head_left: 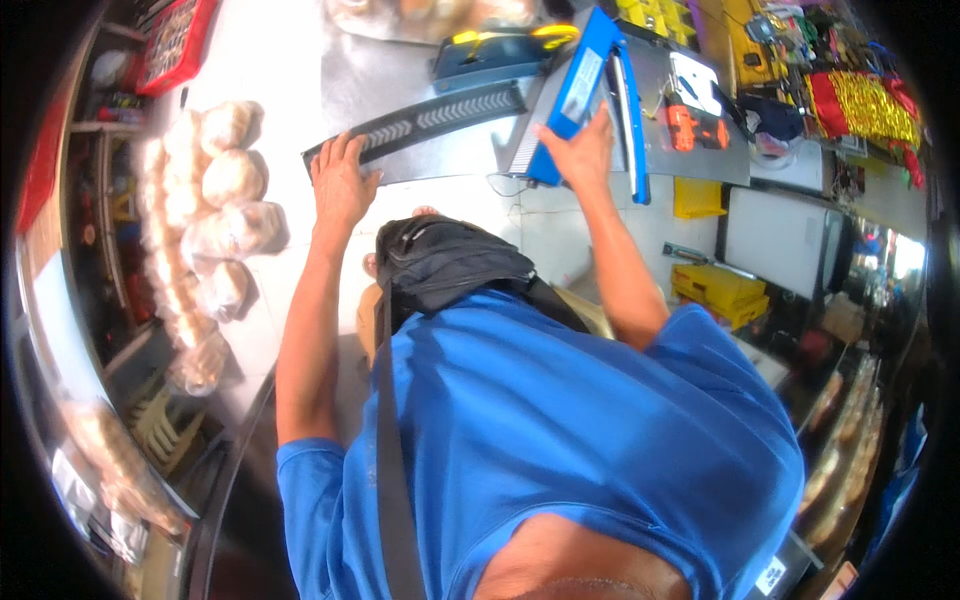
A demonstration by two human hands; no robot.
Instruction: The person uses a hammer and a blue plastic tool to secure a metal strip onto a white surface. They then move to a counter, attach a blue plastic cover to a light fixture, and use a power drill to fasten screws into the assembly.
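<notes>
My left hand grips the left end of a long black strip with chevron-shaped slots, its fingers over the top and its thumb at the near edge. The strip lies slanted along the near edge of a grey metal table. To the right, my right hand is around the near part of a long blue case with a pale label, thumb on its left side and fingers at its right. A narrow blue and white piece stands close beside the case, right of my fingers.
A dark tool with yellow handles lies behind the strip. Orange and white items sit at the table's right. Plastic-wrapped bundles line the floor at left, near a red crate. Yellow boxes stand low at right.
</notes>
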